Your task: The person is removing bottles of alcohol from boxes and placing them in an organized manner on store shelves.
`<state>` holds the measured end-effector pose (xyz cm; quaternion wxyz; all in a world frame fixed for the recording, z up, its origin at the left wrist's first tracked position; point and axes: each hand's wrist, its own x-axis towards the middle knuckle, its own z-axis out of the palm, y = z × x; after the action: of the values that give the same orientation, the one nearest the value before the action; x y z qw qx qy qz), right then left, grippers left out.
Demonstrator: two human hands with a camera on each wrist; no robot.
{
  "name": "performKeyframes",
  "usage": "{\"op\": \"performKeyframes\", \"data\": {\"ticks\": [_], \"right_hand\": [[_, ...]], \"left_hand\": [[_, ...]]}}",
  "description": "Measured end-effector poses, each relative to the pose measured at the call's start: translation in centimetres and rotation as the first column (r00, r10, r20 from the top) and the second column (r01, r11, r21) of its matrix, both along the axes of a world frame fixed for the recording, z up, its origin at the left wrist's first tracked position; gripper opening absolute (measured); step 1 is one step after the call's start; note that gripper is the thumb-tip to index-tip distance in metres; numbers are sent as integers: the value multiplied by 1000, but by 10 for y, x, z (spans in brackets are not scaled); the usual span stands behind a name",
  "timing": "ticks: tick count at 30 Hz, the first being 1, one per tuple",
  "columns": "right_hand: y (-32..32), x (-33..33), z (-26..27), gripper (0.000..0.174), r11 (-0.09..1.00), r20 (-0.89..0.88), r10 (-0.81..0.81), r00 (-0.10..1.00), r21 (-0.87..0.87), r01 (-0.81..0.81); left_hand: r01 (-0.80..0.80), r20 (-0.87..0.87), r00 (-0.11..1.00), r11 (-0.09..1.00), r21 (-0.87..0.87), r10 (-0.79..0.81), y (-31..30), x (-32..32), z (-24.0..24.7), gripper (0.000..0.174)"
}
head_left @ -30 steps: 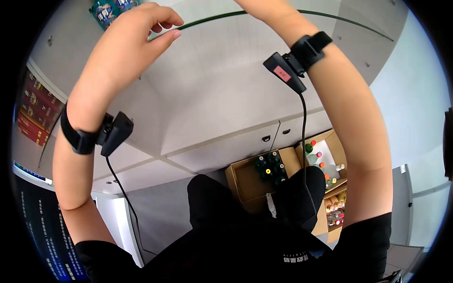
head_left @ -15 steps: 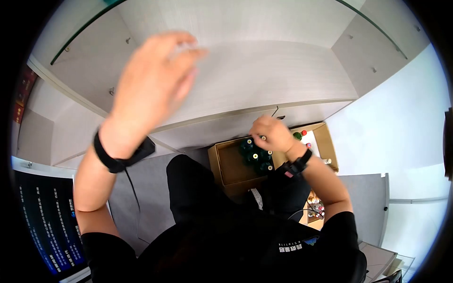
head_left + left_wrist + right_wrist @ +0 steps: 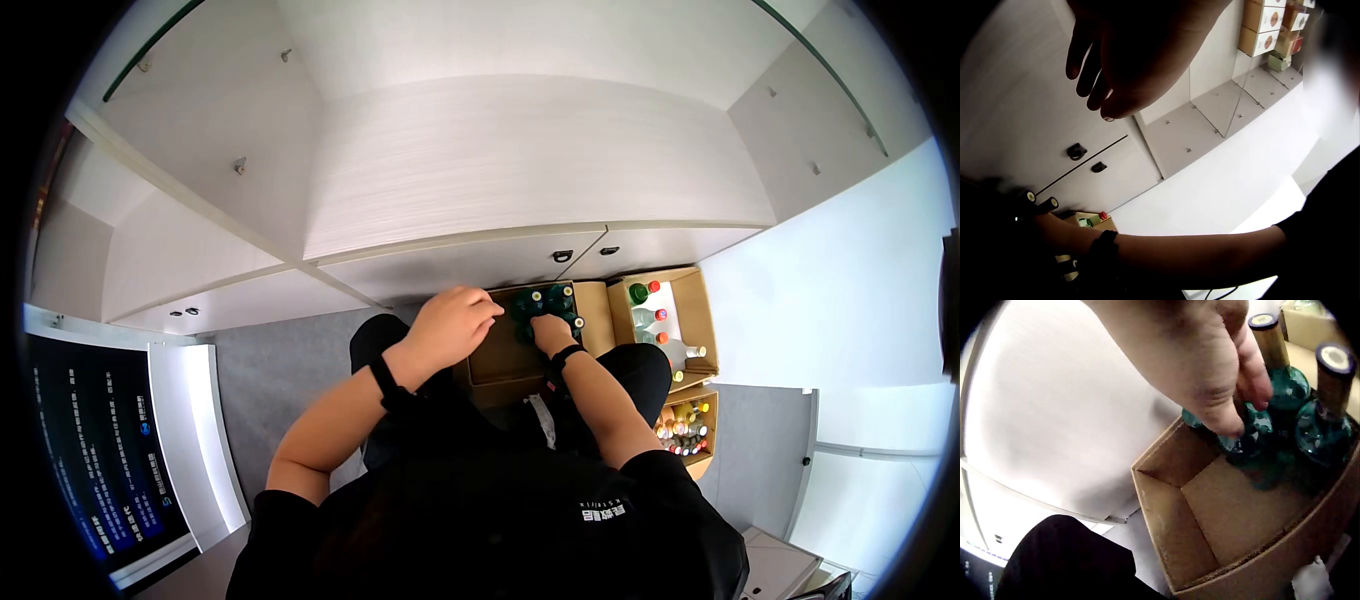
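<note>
My right hand [image 3: 551, 334] reaches down into a cardboard box [image 3: 1159, 540] on the floor. Its thumb and fingers close round the neck of a teal-green glass bottle [image 3: 1244, 442], hiding most of that neck. Other green bottles [image 3: 1329, 432] with dark, pale-centred caps stand upright beside it, while the near-left part of the box shows bare cardboard. My left hand [image 3: 449, 326] hovers over the box's left side, holding nothing. In the left wrist view, the fingers of that left hand [image 3: 1138, 59] hang loosely bent.
Ahead rises a cabinet with a wide pale shelf [image 3: 500, 160], glass shelf edges above and doors with black handles [image 3: 563, 257] below. To the right stand a box of mixed bottles [image 3: 710, 330] and another of smaller bottles [image 3: 711, 430]. A lit screen [image 3: 90, 440] is at left.
Both hands have come down from the glass shelf. The right hand has moved into the box and taken hold of a bottle neck; the left has lowered to the box's left side.
</note>
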<state>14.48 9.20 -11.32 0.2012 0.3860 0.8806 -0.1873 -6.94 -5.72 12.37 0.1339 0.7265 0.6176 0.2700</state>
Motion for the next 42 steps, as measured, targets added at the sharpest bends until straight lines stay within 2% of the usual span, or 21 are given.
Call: {"op": "performKeyframes", "data": {"ticks": [2, 9, 13, 15, 16, 18, 20, 21, 22, 24, 28, 31, 32, 33, 35, 36, 37, 39, 40, 41, 42], "right_hand": [[2, -4, 7, 23, 999, 19, 36, 999, -3, -36], [4, 0, 60, 29, 994, 9, 80, 997, -75, -79], [-8, 0, 133, 29, 993, -25, 98, 995, -58, -99], [-13, 0, 175, 27, 990, -95, 105, 990, -82, -113], [-16, 1, 199, 29, 986, -112, 148, 983, -62, -156], [-20, 3, 251, 28, 980, -178, 169, 969, -74, -185], [-22, 8, 294, 28, 974, -245, 184, 952, -81, -210], [-21, 13, 312, 26, 966, -317, 215, 924, -72, -249], [-21, 15, 330, 25, 956, -387, 246, 889, -57, -289], [-24, 15, 365, 23, 948, -390, 279, 878, -32, -316], [-30, 8, 419, 25, 924, -422, 335, 843, -29, -382], [-39, 3, 454, 26, 945, -421, 300, 856, 9, -327], [-41, 2, 461, 37, 961, -443, 239, 864, -18, -275], [-43, 3, 464, 37, 958, -456, 258, 852, 9, -286], [-45, 7, 465, 44, 972, -726, 126, 676, -48, -232], [-44, 7, 465, 51, 962, -772, 64, 632, -121, -245], [-43, 8, 467, 51, 961, -781, 81, 619, -103, -255], [-40, 8, 470, 54, 938, -882, 222, 416, 77, -338], [-36, 9, 465, 68, 927, -892, 234, 387, 84, -367], [-34, 6, 463, 68, 922, -893, 252, 372, 105, -372], [-32, 2, 462, 78, 908, -939, 173, 299, 34, -418]], "left_hand": [[14, 62, 998, 997, -79, -9, -1, 5, -21, 16], [20, 43, 999, 966, -258, -9, -6, 9, -72, 21], [58, 63, 997, 948, -312, -40, -8, 11, -83, 28], [95, 79, 995, 914, -395, -69, -9, 14, -90, 48], [101, 77, 994, 915, -390, -77, -9, 14, -97, 48], [167, 116, 984, 908, -384, -132, -11, 14, -111, 72], [188, 183, 975, 913, -362, -128, -10, 15, -114, 79], [200, 251, 961, 918, -341, -116, -8, 16, -112, 86], [209, 247, 960, 918, -336, -128, -5, 17, -105, 86], [281, 392, 905, 925, -257, -166, 0, 16, -88, 89], [354, 497, 844, 904, -240, -199, 10, 17, -40, 87], [356, 574, 792, 920, -163, -205, 9, 23, -13, 82], [359, 606, 769, 922, -143, -205, 9, 25, -8, 82], [362, 634, 745, 924, -124, -207, 8, 26, -4, 82], [333, 656, 728, 939, -84, -199, 1, 27, 14, 80], [349, 708, 686, 930, -119, -167, -1, 26, 25, 77], [338, 695, 699, 935, -111, -171, -3, 26, 38, 77], [277, 673, 716, 960, -32, -184, -5, 23, 64, 75], [253, 628, 748, 967, 30, -215, -6, 22, 81, 74], [246, 613, 759, 968, 43, -220, -7, 19, 98, 74], [234, 578, 783, 970, 71, -232, -7, 16, 114, 74]]}}
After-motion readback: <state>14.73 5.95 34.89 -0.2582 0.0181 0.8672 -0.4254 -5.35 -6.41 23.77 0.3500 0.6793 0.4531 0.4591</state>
